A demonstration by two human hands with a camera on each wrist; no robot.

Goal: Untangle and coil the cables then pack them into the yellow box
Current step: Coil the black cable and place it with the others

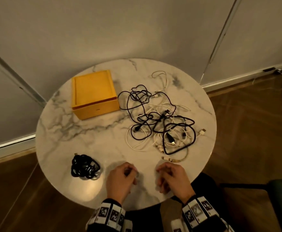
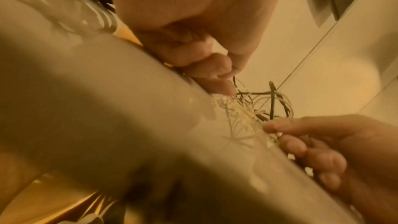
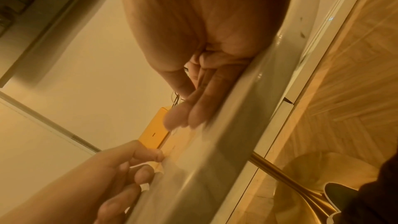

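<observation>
Both hands, left hand [image 1: 120, 180] and right hand [image 1: 172, 179], rest loosely curled and empty, near the tangled heap of black and white cables [image 1: 160, 121]. The cables look light and limp; a plug end is probably the best hold.

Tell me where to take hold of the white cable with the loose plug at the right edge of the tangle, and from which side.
Pinch the white cable's loose plug itself, coming in from the right with the right hand. The plug lies clear of the pile on bare marble tabletop, so probably nothing blocks the fingers, and a free end seems easiest to draw out.
</observation>
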